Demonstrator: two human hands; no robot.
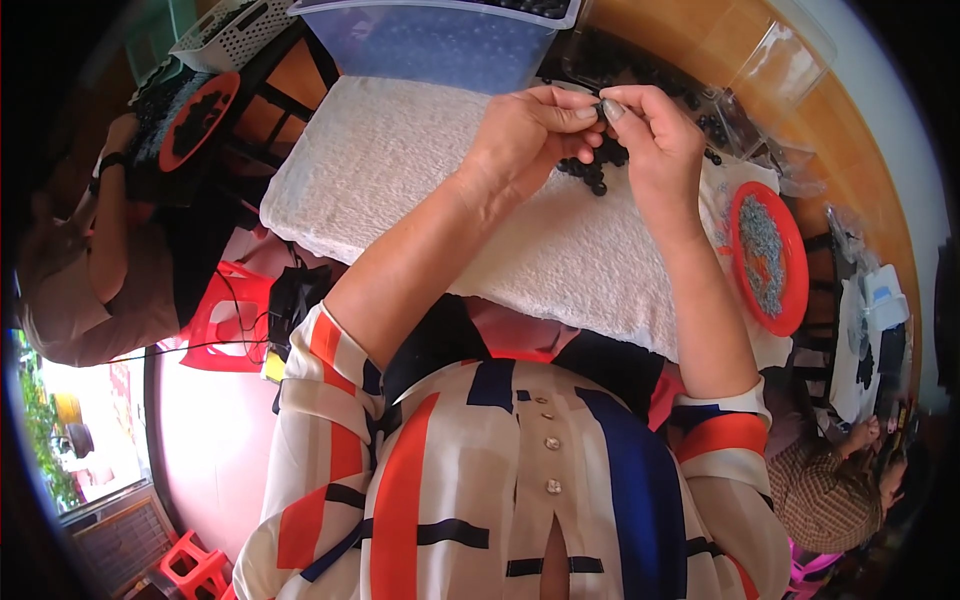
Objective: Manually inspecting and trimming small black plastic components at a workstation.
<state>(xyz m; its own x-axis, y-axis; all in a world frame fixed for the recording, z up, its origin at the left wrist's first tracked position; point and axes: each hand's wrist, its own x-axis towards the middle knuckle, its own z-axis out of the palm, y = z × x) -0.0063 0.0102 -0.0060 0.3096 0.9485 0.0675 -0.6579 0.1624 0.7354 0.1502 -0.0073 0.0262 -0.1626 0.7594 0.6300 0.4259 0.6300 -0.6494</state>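
My left hand and my right hand meet over the far side of a table covered with a white towel. Between their pinched fingertips is a small dark round piece, mostly hidden by the thumbs. Both hands are closed on it. Just below the fingers, a loose pile of small black round pieces lies on the towel, partly behind my left fingers. To the right of my right forearm stands a red plate with many small grey, metallic-looking bits.
A translucent blue tub borders the table's far edge, with a clear plastic box at its right. At left, a person's arm is near another red plate and a white basket. Another person sits at right.
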